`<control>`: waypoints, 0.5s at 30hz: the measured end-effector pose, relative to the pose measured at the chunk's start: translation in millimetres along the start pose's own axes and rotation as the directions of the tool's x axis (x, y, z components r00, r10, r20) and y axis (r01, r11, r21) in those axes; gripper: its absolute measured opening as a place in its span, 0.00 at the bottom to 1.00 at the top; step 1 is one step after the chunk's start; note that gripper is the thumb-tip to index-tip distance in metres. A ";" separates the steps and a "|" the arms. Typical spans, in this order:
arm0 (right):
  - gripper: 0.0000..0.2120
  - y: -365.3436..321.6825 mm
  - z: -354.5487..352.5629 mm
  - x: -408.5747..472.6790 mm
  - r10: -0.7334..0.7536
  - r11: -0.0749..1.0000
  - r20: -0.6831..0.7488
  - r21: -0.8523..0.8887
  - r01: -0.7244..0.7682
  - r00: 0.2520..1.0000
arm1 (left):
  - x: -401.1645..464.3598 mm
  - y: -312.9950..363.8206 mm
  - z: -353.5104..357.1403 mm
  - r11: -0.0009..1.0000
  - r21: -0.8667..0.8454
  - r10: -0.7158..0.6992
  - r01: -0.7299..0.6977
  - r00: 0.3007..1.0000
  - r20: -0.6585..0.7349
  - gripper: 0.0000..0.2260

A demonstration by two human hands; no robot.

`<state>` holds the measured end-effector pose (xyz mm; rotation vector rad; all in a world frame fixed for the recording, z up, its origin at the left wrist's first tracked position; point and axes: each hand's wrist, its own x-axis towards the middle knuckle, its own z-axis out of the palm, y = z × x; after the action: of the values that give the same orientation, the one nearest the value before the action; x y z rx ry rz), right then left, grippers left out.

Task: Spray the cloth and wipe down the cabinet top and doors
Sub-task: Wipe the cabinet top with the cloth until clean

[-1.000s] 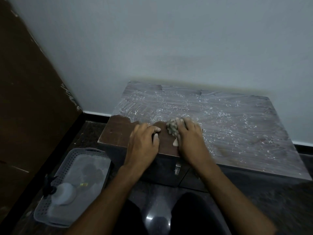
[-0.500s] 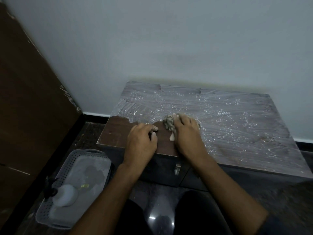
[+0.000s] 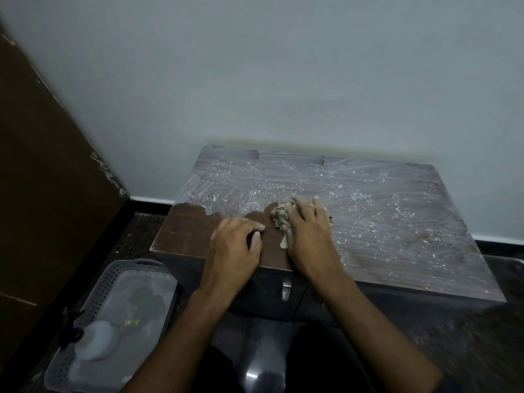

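Observation:
A low dark wooden cabinet stands against the wall; its top [image 3: 382,211] is streaked with whitish, glittering wet smears, while the front left part is dark and smooth. My right hand [image 3: 307,234] presses a crumpled beige cloth [image 3: 280,218] onto the top near the front edge, fingers spread over it. My left hand [image 3: 235,242] rests beside it on the dark patch with fingers loosely curled, holding nothing. A metal handle [image 3: 286,290] shows on the dark door front below my hands. A white spray bottle [image 3: 95,340] with a black trigger lies in the tray at lower left.
A grey perforated plastic tray [image 3: 119,279] sits on the dark floor left of the cabinet. A brown wooden panel [image 3: 42,180] rises along the left. A pale wall [image 3: 283,80] runs behind the cabinet. My legs are below, close to the cabinet front.
My right hand has slid the cloth slightly away from the front edge, toward the back. My left hand has stayed in place on the dark patch.

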<state>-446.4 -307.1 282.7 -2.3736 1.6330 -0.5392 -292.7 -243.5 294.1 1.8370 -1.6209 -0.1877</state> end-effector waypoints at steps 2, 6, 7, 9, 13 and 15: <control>0.25 -4.1 3.0 -14.7 -0.026 1.000 0.000 -0.016 0.026 1.000 | 2.0 1.3 3.4 1.000 -0.011 0.000 0.000 1.000 0.000 0.07; 0.28 -5.3 5.7 -63.0 -0.141 0.988 -0.025 -0.064 0.139 0.990 | 2.7 -3.2 5.4 0.996 -0.080 -0.037 0.034 0.999 -0.036 0.07; 0.27 -2.9 6.8 -63.4 -0.153 0.986 -0.032 -0.066 0.151 0.988 | 2.7 -3.4 5.1 0.995 -0.086 -0.046 0.043 0.998 -0.039 0.07; 0.27 1.8 8.0 -45.5 -0.150 0.988 -0.040 -0.053 0.147 0.988 | 3.3 -3.2 5.1 0.995 -0.085 -0.054 0.050 0.998 -0.044 0.06; 0.24 -2.0 4.3 11.4 -0.064 0.998 0.032 -0.004 0.064 0.997 | 4.9 1.4 5.1 0.993 -0.076 -0.098 0.094 0.994 -0.040 0.06; 0.23 -8.0 3.2 17.7 -0.043 0.999 0.017 -0.019 0.044 0.999 | 5.8 3.7 3.9 0.989 -0.082 -0.129 0.126 0.991 -0.032 0.06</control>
<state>-432.6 -320.8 285.9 -2.4258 1.5900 -0.5122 -296.6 -250.4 295.0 1.8728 -1.4501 -0.2690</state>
